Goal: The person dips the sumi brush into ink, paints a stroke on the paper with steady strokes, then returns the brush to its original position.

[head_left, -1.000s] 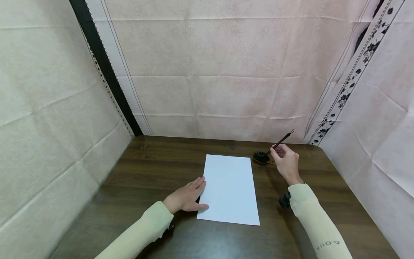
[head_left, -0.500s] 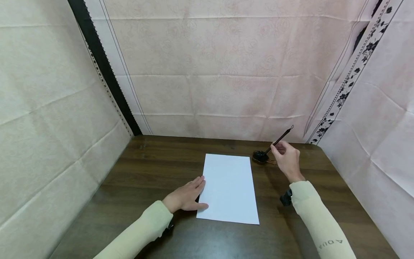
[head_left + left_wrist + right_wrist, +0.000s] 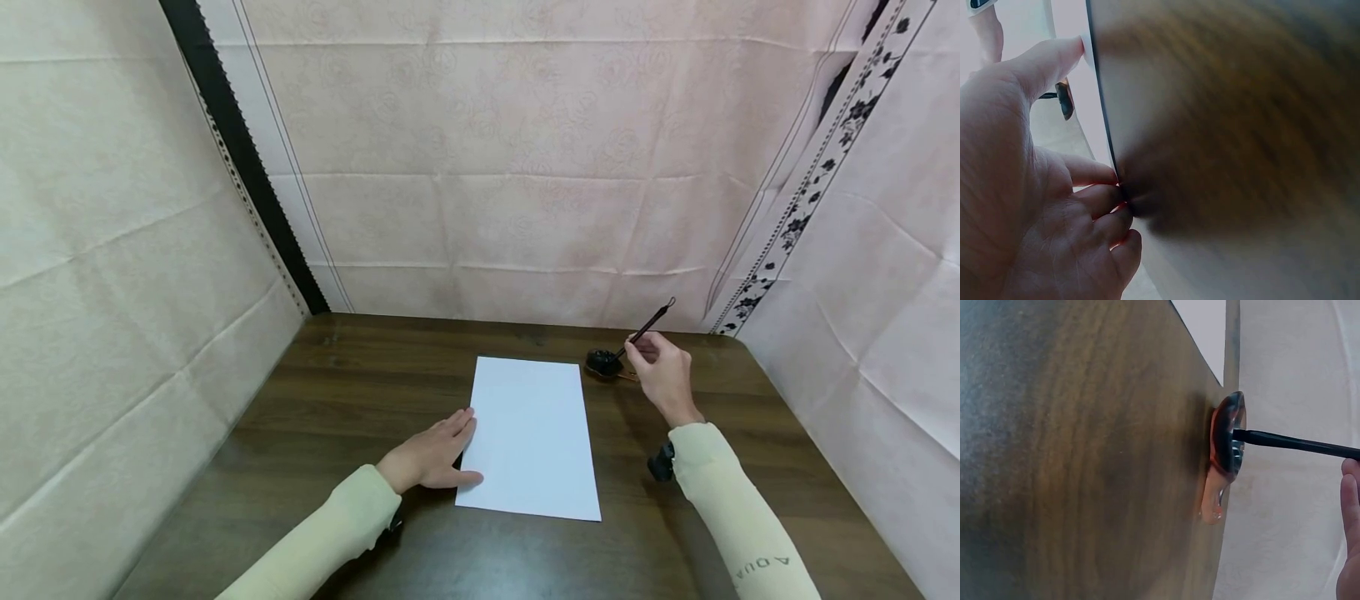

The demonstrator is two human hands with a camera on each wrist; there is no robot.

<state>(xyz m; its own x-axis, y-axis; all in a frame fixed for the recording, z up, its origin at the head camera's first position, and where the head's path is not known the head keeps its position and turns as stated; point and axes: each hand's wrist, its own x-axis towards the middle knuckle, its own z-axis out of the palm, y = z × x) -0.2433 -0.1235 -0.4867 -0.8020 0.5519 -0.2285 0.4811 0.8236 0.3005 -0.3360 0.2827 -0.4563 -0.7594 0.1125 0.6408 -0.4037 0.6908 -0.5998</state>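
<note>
My right hand (image 3: pixel 665 377) pinches a dark, slender writing brush (image 3: pixel 654 321) with a loop at its upper end. The brush slants, and its lower tip is hidden inside a small black ink dish (image 3: pixel 601 364). Seen from the right wrist, the dish is spoon-like, with an orange-brown handle (image 3: pixel 1212 501) lying on the table. A blank white sheet of paper (image 3: pixel 531 437) lies to the left of the dish. My left hand (image 3: pixel 433 454) rests on the sheet's left edge, fingers extended and thumb apart; the left wrist view shows its palm side and fingertips at that edge.
A brown wood-grain table (image 3: pixel 360 375) carries everything. Pale cloth hangs behind it as a back wall (image 3: pixel 487 225) and on both sides, close to the table's edges. Each wrist wears a dark device (image 3: pixel 661 462) under the sleeve.
The brush and right hand shifted slightly up and right, then came back down and left, the tip staying in the dish. My left hand and the paper have stayed put.
</note>
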